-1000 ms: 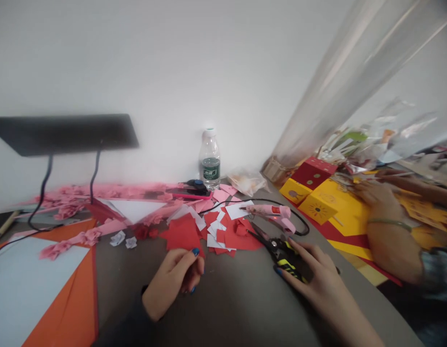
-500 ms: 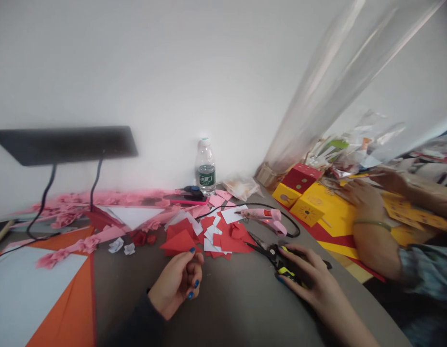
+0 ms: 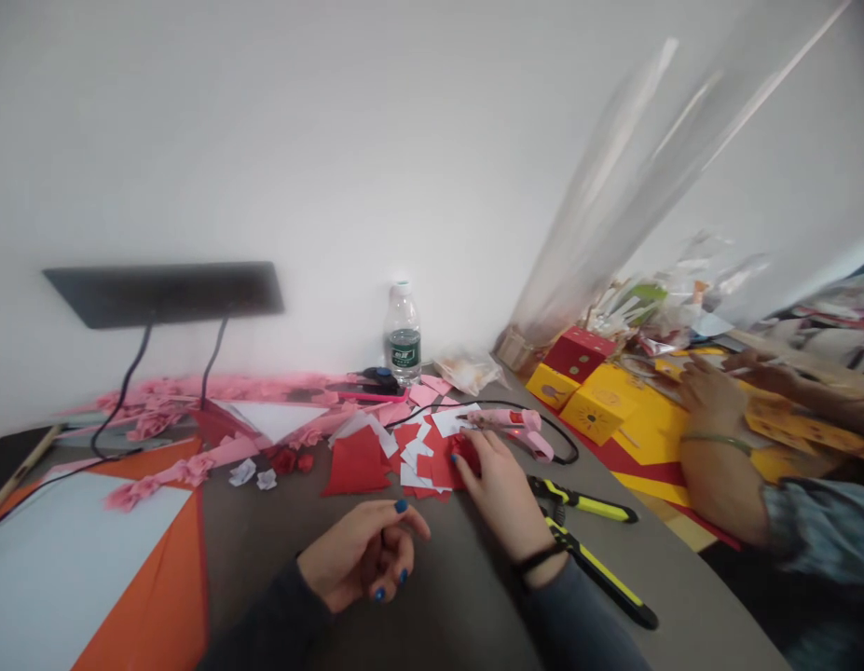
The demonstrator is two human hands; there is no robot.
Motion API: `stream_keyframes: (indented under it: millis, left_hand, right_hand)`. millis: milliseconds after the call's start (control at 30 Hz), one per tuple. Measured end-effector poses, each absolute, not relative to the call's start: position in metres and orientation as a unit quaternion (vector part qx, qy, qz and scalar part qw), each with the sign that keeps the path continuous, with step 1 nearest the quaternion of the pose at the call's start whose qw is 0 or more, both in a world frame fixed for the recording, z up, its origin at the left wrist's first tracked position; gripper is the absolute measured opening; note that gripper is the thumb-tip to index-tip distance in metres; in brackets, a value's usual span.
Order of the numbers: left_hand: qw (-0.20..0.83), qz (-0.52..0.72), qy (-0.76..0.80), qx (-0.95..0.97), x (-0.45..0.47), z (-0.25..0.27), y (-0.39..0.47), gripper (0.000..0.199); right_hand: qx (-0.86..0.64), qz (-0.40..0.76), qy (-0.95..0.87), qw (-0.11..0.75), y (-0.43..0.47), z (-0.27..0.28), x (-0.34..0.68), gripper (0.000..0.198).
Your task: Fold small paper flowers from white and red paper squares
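Note:
My right hand reaches over the paper pile, its thumb and fingers closed around a small rolled red paper flower, partly hidden by the fingers. Under and beside it lie red paper squares and white paper scraps. My left hand hovers above the grey table, index finger stretched, other fingers loosely curled, nothing visible in it. Wire-stripper pliers with yellow-and-black handles lie spread on the table, partly behind my right wrist. A pink glue gun rests just beyond my right hand.
A water bottle stands by the wall. Pink paper flowers, crumpled white paper and orange-and-white sheets are on the left. At right, another person's hand works near yellow boxes. A black cord curves behind the glue gun.
My right hand has let go of the pliers and moved left to the red paper flower. My left hand has loosened, its index finger now stretched out. The view has shifted slightly.

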State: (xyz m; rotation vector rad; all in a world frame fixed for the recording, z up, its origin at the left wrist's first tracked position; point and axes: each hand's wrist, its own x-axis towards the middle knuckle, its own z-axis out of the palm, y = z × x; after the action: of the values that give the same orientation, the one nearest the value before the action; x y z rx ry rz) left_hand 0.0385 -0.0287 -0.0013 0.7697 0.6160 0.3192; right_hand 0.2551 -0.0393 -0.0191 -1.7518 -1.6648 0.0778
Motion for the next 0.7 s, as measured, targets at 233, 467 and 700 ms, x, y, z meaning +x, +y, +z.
stream_keyframes:
  millis: [233,467,700]
  left_hand:
    - [0.812,0.346,0.325,0.340,0.035,0.006,-0.020,0.037]
    - [0.734,0.431,0.367,0.375,0.031,0.007,-0.012,0.051]
    - [0.746,0.484,0.343,0.302,0.024,0.008,-0.007,0.039]
  right_hand:
    - [-0.610,0.210,-0.640,0.417,-0.030,-0.015,0.248,0.018]
    - [-0.404,0.378,-0.696,0.458,-0.021,0.031,0.215,0.014]
    - [-0.337,0.261,-0.787,0.446,0.003,0.039,0.180,0.016]
